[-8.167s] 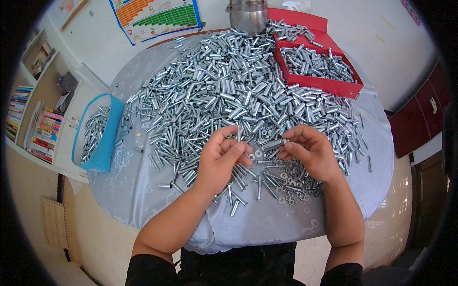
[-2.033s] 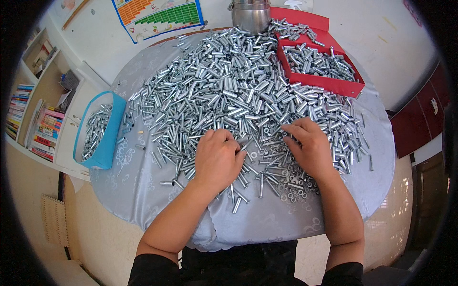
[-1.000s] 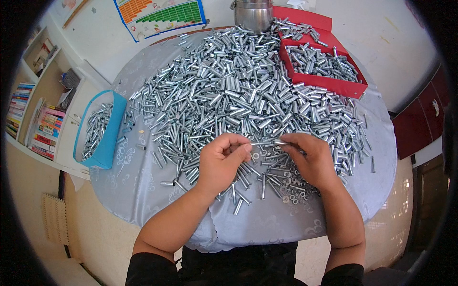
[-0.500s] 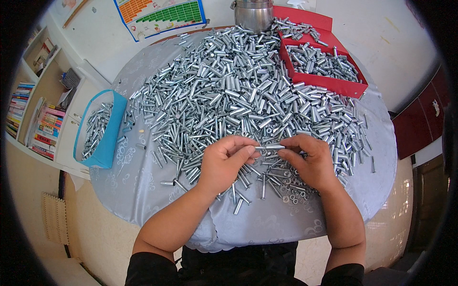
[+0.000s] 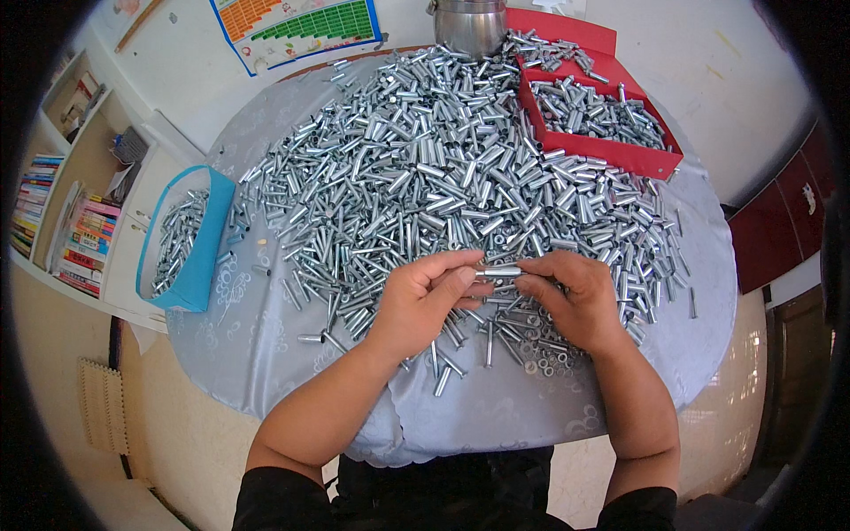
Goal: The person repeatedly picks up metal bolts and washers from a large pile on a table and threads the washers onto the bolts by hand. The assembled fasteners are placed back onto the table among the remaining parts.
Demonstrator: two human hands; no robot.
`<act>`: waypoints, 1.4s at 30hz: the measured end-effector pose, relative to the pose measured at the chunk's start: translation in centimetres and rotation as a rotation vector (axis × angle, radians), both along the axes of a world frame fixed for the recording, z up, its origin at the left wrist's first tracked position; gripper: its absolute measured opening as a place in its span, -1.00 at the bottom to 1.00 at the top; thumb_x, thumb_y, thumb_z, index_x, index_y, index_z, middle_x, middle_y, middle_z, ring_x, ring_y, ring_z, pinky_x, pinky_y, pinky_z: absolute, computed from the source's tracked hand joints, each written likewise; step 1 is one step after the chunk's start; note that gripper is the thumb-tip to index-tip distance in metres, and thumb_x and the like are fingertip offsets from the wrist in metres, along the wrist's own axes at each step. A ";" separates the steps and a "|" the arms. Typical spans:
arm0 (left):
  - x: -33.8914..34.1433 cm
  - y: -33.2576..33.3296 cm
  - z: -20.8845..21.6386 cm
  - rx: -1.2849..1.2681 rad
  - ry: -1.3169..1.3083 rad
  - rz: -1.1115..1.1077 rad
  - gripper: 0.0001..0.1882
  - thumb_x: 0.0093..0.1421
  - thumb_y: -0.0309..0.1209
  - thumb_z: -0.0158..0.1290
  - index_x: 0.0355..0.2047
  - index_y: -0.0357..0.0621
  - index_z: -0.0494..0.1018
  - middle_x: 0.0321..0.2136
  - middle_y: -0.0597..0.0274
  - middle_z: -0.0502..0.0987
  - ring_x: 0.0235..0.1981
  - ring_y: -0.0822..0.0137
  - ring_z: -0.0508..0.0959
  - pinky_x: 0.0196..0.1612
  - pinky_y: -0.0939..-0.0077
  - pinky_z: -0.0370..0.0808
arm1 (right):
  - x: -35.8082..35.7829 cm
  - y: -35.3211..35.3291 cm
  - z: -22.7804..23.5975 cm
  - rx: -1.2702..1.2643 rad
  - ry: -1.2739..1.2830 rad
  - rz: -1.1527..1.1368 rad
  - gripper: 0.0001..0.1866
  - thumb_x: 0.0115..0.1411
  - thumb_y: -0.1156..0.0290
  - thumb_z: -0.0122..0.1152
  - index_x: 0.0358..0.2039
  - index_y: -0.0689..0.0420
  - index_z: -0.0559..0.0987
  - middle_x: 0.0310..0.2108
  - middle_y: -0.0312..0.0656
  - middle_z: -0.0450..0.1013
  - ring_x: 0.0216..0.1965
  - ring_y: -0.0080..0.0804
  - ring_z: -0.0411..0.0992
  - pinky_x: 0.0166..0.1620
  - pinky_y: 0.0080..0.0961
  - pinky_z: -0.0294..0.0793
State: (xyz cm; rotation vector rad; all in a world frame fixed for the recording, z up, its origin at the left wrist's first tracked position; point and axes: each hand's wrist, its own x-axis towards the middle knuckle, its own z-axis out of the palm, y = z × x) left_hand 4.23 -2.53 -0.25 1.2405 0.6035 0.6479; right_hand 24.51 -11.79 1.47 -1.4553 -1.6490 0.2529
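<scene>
Between my hands, level over the near side of a big metal pile, is a silvery sleeve anchor [image 5: 503,272], a bolt with a tube-like sleeve. My left hand [image 5: 423,296] pinches its left end between thumb and fingers. At the other end, the thumb and forefinger of my right hand [image 5: 574,296] close on the sleeve. My fingertips hide both ends, so how far the bolt sits in the sleeve cannot be told. Beneath and beyond my hands spreads the pile of loose sleeves and bolts [image 5: 398,168]. Washers and nuts [image 5: 549,358] lie by my right wrist.
A grey patterned cloth [image 5: 513,407] covers the round table. A blue fabric bin [image 5: 199,265] with metal parts stands at the left. At the back right is a red box [image 5: 611,159] full of sleeves, beside a steel pot [image 5: 469,31]. Bookshelves [image 5: 66,212] stand beyond the table's left.
My left hand has shifted slightly right, closer to my right hand, and its lower fingers reach further under the anchor. Both hands keep their hold on it.
</scene>
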 end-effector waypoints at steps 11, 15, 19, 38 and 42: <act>-0.2 -0.4 -0.2 0.113 -0.027 -0.026 -0.71 0.25 -0.54 0.09 -0.02 -0.31 0.45 -0.32 0.14 0.60 -0.38 0.40 0.62 -0.29 0.57 0.58 | -0.4 -0.3 0.2 -0.124 0.115 0.035 -0.90 0.11 0.46 0.32 -0.39 0.20 0.60 -0.54 -0.16 0.48 -0.52 -0.26 0.47 -0.43 -0.41 0.42; -0.2 -0.1 0.0 0.075 -0.065 -0.016 -0.78 0.26 -0.55 0.07 -0.09 -0.32 0.47 -0.32 0.14 0.60 -0.40 0.42 0.61 -0.31 0.59 0.57 | -0.5 -0.4 0.6 -0.226 0.238 0.031 -0.90 0.14 0.46 0.30 -0.39 0.21 0.60 -0.54 -0.14 0.48 -0.53 -0.28 0.46 -0.44 -0.43 0.41; 0.0 0.0 0.1 0.086 -0.075 0.135 -0.80 0.25 -0.56 0.07 -0.11 -0.32 0.47 -0.34 0.14 0.61 -0.43 0.43 0.59 -0.33 0.57 0.58 | -0.1 0.1 0.1 -0.094 0.150 0.009 -0.93 0.14 0.49 0.27 -0.38 0.22 0.60 -0.53 -0.12 0.48 -0.52 -0.25 0.46 -0.43 -0.43 0.40; 0.0 -0.1 -0.4 0.112 -0.062 0.215 -0.83 0.25 -0.52 0.09 -0.16 -0.30 0.48 -0.37 0.16 0.61 -0.51 0.48 0.56 -0.41 0.64 0.52 | 0.9 0.3 -0.8 -0.091 -0.515 0.013 -0.82 0.02 0.52 0.19 -0.32 0.15 0.64 -0.36 -0.14 0.45 -0.28 -0.13 0.43 -0.16 -0.30 0.44; 0.3 -0.1 -0.3 0.104 -0.059 0.205 -0.84 0.25 -0.52 0.09 -0.17 -0.30 0.49 -0.38 0.16 0.61 -0.51 0.48 0.56 -0.41 0.64 0.51 | 0.2 0.1 -1.1 -0.130 -0.371 0.121 -0.78 0.05 0.52 0.16 -0.24 0.17 0.62 -0.30 -0.13 0.47 -0.23 -0.12 0.45 -0.13 -0.28 0.46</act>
